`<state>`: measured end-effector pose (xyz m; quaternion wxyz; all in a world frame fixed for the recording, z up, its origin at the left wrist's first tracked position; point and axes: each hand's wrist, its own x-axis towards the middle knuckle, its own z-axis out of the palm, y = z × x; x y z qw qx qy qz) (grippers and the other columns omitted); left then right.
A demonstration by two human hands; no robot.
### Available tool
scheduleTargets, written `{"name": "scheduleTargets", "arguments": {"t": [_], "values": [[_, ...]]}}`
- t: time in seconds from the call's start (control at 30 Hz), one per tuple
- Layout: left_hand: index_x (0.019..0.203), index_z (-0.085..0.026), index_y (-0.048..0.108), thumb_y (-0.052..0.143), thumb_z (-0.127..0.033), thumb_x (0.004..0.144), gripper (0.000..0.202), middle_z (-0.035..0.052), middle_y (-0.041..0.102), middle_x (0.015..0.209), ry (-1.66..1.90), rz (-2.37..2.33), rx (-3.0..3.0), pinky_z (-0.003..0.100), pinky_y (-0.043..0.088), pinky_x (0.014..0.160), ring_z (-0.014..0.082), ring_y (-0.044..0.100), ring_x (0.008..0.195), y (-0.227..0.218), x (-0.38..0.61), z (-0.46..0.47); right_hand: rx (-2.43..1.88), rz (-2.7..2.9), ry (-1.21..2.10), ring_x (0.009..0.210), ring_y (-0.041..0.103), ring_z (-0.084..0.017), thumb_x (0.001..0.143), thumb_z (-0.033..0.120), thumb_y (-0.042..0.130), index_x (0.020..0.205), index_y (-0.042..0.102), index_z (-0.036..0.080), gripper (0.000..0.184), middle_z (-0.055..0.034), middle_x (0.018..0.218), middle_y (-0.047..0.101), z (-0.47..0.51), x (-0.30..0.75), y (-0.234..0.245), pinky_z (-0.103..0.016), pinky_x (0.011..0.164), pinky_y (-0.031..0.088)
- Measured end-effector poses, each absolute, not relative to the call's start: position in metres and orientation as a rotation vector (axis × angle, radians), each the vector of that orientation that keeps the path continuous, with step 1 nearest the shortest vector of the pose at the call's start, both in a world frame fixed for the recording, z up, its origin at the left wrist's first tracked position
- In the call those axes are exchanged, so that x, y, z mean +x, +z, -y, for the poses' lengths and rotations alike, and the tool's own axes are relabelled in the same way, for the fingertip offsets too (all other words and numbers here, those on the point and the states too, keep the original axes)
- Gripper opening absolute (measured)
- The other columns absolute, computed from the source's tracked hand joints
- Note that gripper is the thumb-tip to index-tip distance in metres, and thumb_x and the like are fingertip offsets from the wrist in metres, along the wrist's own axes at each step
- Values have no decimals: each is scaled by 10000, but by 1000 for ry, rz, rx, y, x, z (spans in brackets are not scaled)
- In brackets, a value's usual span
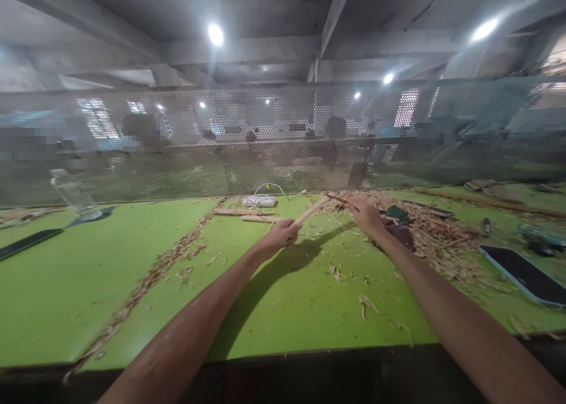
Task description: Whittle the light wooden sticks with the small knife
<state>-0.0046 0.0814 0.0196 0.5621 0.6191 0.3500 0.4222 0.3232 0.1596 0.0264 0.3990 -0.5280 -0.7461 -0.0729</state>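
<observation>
Shavings litter the tabletop. A wooden stick juts from the left hand gripping it, toward a thin tool the right hand grasps.

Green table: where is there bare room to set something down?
Widest: green surface left of the shavings-filled seam, in front of the bottle. A smaller patch, with scattered curls, lies between the arms. Crowded: beyond the left hand, with wooden sticks and a white device; right of the right hand, with the shavings heap and phone.
</observation>
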Motion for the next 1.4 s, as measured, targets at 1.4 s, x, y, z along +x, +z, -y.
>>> {"name": "scheduleTargets", "arguments": {"t": [1.4], "values": [[955, -122, 669, 871, -464, 934, 398, -84, 465, 631, 972, -616, 1223, 195, 289, 448, 40, 377, 463, 15, -3, -87, -1118, 2257, -315, 1070, 830, -303, 1152, 357, 541, 1448, 792, 279, 396, -104, 1291, 827, -132, 256, 14, -383, 759, 693]]}}
